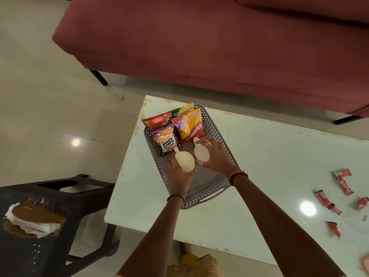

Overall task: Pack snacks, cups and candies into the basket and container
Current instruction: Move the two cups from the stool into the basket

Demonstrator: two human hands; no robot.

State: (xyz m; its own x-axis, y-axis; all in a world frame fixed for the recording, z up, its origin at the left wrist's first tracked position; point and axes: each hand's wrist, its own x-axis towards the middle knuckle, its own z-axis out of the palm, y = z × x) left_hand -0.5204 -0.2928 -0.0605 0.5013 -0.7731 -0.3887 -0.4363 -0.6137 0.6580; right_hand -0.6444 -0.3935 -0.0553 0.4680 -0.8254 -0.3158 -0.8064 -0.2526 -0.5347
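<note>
A grey perforated basket (pixel 217 134) sits on the white table (pixel 269 160). Its far half holds snack packets: a salted peanuts pack (pixel 165 139), a yellow aloo bhujia pack (pixel 189 124) and a red pack (pixel 157 120) behind. My left hand (pixel 178 174) grips a pale cream cup (pixel 184 160) over the basket's middle, its handle pointing to the packets. Just beside it, my right hand (pixel 216 156) grips a second cream cup (pixel 200 151). Both cups lie tilted, low inside the basket. Several red candy wrappers (pixel 342 181) lie at the table's right.
A dark plastic stool (pixel 50 216) with a brown patch and white tissue stands at the left, close to the table's corner. A maroon sofa (pixel 219 47) runs behind the table. A pink object (pixel 365 262) shows at the lower right edge.
</note>
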